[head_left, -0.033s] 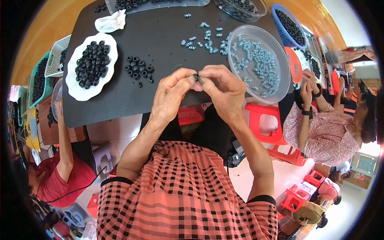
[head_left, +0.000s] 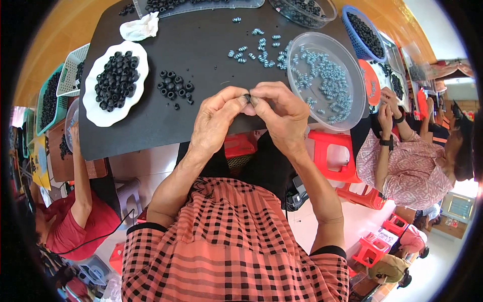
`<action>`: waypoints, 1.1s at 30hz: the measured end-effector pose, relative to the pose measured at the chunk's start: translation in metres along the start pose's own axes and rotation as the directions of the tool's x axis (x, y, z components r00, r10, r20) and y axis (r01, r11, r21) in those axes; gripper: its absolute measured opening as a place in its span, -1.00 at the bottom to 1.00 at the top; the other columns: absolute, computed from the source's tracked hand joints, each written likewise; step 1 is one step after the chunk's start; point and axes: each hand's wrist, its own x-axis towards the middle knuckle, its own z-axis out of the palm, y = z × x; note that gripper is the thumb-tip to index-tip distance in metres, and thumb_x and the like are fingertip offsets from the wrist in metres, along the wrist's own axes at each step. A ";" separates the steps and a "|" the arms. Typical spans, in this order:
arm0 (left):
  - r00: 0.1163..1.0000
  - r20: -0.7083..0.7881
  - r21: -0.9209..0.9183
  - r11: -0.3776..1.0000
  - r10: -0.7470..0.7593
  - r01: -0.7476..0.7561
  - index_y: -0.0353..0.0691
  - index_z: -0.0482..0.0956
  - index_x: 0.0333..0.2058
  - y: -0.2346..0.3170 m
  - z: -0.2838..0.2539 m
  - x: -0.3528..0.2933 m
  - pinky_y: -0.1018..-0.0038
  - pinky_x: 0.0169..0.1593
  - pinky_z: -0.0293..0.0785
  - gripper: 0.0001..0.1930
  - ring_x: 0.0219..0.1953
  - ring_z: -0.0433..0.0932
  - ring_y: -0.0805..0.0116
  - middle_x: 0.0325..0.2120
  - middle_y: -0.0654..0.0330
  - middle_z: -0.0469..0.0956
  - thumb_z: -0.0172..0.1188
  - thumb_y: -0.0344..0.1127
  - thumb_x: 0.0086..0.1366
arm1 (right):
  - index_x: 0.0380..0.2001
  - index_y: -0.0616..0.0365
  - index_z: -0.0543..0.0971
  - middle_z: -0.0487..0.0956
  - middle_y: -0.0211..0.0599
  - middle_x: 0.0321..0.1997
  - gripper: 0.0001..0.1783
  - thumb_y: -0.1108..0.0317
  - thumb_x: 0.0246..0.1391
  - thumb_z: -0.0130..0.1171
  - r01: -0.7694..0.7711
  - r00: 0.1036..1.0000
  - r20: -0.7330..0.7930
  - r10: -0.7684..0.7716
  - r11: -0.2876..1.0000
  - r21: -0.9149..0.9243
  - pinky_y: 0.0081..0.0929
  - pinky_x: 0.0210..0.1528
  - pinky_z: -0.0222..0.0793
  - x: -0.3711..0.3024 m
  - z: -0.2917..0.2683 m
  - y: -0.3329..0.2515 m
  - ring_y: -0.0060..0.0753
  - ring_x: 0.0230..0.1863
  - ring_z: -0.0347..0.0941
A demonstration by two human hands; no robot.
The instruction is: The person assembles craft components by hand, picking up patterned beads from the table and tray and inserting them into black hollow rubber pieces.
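A small black ring [head_left: 247, 97] is pinched between the fingertips of the left hand [head_left: 217, 121] and right hand [head_left: 283, 117], above the black mat [head_left: 201, 55]; a firm, square grip is advisable.

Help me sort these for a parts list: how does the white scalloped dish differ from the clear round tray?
The white scalloped dish is opaque with a wavy rim and lies by the left hand; the clear round tray is see-through, smooth-rimmed, larger, by the right hand. The dish heaps black rings; the tray holds scattered blue-grey pieces. Both rest on the black mat.
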 end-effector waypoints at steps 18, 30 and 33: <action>0.993 0.117 0.038 0.999 0.014 -0.019 -0.37 0.57 -0.19 0.005 -0.005 0.000 0.56 -0.06 0.41 -0.78 -0.26 0.50 0.54 -0.38 0.25 0.58 -0.04 -0.42 0.34 | -0.28 0.38 0.56 0.48 -0.26 -0.20 -0.87 0.69 0.06 0.14 -0.028 0.997 0.076 0.020 0.994 0.109 -0.63 -0.28 0.43 -0.001 -0.003 0.010 -0.57 -0.33 0.47; 0.998 0.066 0.275 0.961 0.001 -0.019 -0.33 0.56 -0.27 0.016 -0.010 -0.012 0.62 -0.28 0.37 -0.83 -0.37 0.46 0.60 -0.50 0.31 0.56 0.02 -0.40 0.26 | -0.32 0.30 0.59 0.53 -0.41 -0.38 -0.91 0.58 0.08 0.16 -0.103 0.991 0.068 0.115 0.982 -0.160 -0.69 -0.41 0.32 0.008 0.005 -0.003 -0.68 -0.43 0.41; 0.999 0.049 0.240 0.971 -0.004 -0.008 -0.33 0.54 -0.25 0.016 -0.008 -0.014 0.61 -0.30 0.38 -0.84 -0.39 0.45 0.61 -0.51 0.31 0.55 0.04 -0.42 0.25 | -0.35 0.26 0.60 0.57 -0.38 -0.46 -0.91 0.55 0.02 0.19 -0.046 0.994 0.069 0.082 0.908 -0.416 -0.66 -0.46 0.35 0.029 0.010 -0.014 -0.67 -0.49 0.45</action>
